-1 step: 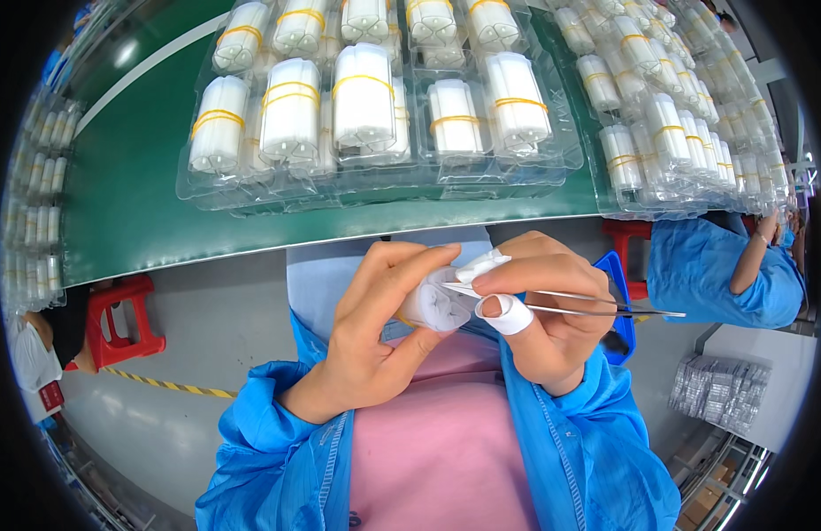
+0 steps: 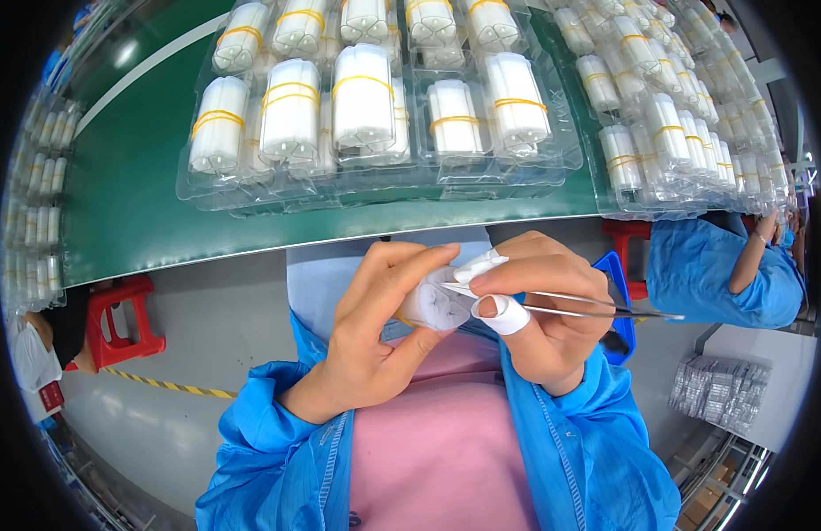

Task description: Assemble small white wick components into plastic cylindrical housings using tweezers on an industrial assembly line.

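Observation:
My left hand (image 2: 372, 329) is wrapped round a bundle of whitish translucent sleeves (image 2: 441, 311), its open end turned to the right. A bit of yellow band shows at the bundle's left side. My right hand (image 2: 559, 305) pinches a pair of metal tweezers (image 2: 639, 312), whose tips reach the upper part of the bundle's end. Whether the tips grip anything there is too small to tell. White wrapping (image 2: 506, 316) circles my right thumb, and more white wrapping (image 2: 479, 265) covers a fingertip of that hand.
Ahead on the green table (image 2: 127, 212) stands a clear plastic tray (image 2: 340, 190) of similar banded bundles (image 2: 364, 97). More trays of bundles (image 2: 667, 133) are stacked at the right. A red stool (image 2: 127, 323) stands left; a blue bin (image 2: 619, 292) and a co-worker's blue sleeve (image 2: 720, 270) are right.
The rear end of the tweezers has dipped very slightly. Both hands and the bundle stay where they were.

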